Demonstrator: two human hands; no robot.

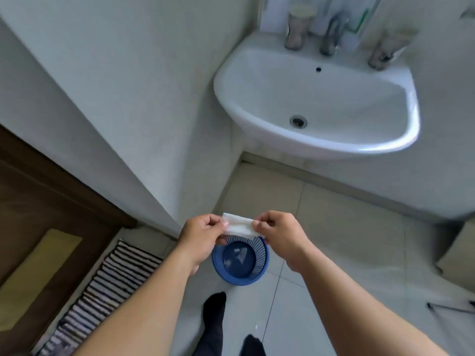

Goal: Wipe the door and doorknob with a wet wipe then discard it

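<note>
A folded white wet wipe point(238, 225) is stretched between both hands. My left hand point(203, 233) pinches its left end and my right hand point(281, 233) pinches its right end. The wipe hangs directly above a small blue slatted waste basket point(259, 268) standing on the tiled floor. Part of a brown wooden door point(33, 191) shows at the left edge; its doorknob is out of view.
A white wall-mounted sink point(365, 147) with a metal tap point(331, 37) and cups is at the upper right. A striped mat point(102, 291) lies at the doorway on the left. My feet in dark socks point(213, 312) stand just behind the basket.
</note>
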